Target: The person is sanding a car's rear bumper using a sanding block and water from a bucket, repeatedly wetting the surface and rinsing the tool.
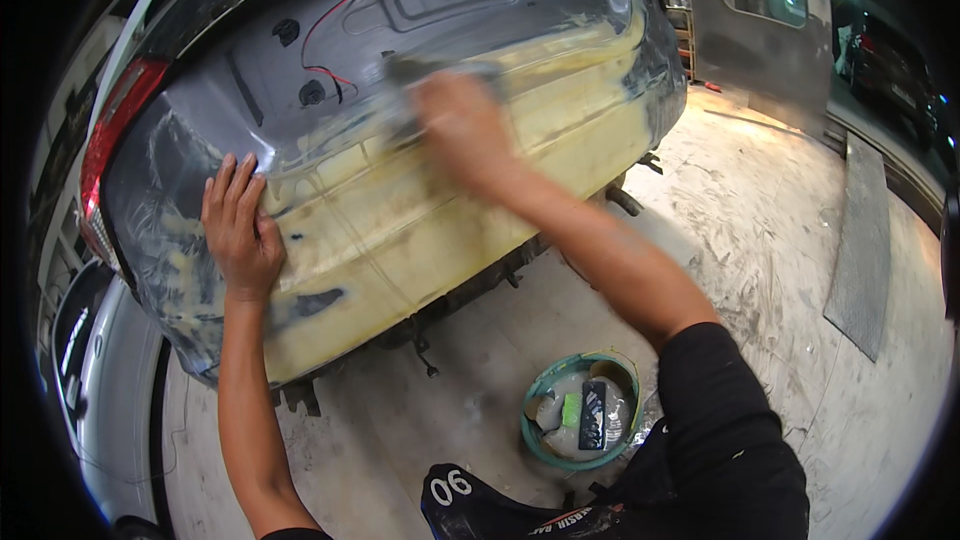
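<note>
The rear panel of a car (pixel 400 220) stretches across the view, its lower part covered in pale yellow filler and its upper part bare grey. My left hand (pixel 240 230) lies flat against its left side, fingers stretched out. Further right, my right hand (pixel 460 120) is wrapped round a dark, flat sanding block (pixel 405 70) pressed to the upper edge of the filler. Motion smears both the hand and the block, so the block's exact shape is unclear. Wet-looking streaks run down the filler below.
A green bucket (pixel 528 430) of cloudy water, holding a green piece and a dark block, stands on the floor by my legs. Red wires (pixel 308 50) hang from the panel. A red tail light (pixel 115 130) sits at left. A grey strip (pixel 862 250) lies at right.
</note>
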The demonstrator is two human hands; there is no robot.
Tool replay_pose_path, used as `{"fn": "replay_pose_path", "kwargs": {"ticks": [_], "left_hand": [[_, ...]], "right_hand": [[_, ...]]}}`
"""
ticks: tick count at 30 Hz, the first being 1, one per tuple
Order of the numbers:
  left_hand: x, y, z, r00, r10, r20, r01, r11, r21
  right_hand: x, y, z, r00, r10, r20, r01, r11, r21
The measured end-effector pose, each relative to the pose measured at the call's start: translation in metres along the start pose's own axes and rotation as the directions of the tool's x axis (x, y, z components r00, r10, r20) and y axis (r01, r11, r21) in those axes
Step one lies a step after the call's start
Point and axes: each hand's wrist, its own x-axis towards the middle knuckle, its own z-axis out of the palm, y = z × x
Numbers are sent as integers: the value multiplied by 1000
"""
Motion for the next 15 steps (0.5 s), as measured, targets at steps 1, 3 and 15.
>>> {"fn": "replay_pose_path", "kwargs": {"ticks": [1, 3, 15], "left_hand": [[2, 1, 0, 1000, 1, -6, -1, 1000, 0], [8, 10, 6, 999, -9, -31, 9, 1000, 6], [1, 2, 6, 1000, 27, 2, -27, 1000, 3]], "right_hand": [[-7, 56, -15, 1000, 27, 15, -27, 999, 19], [-17, 156, -42, 992, 124, -3, -121, 959, -258], [-23, 107, -11, 999, -32, -41, 29, 995, -91]]}}
